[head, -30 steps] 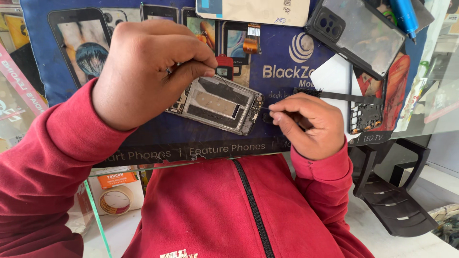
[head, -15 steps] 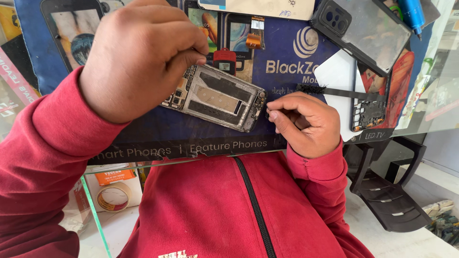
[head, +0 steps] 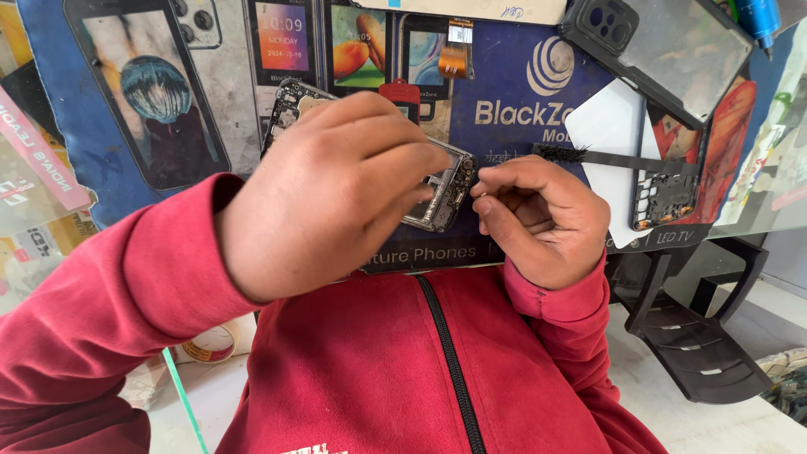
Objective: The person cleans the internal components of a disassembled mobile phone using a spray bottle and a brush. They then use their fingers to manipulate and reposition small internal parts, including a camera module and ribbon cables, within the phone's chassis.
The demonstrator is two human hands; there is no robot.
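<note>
Your left hand gripped the opened phone frame, fingers curled over its top and hiding most of it. The frame's long axis ran from upper left down to lower right, and only its two ends showed past your knuckles. Your right hand sat just right of the frame's lower end, nearer to that exposed corner, thumb and forefinger pressed together at the edge; whether they pinched anything, you couldn't tell. A black brush lay beyond the frame on the printed blue mat.

A blue printed mat covers the glass desk; a black plastic stand sits on the pale floor at lower right.
</note>
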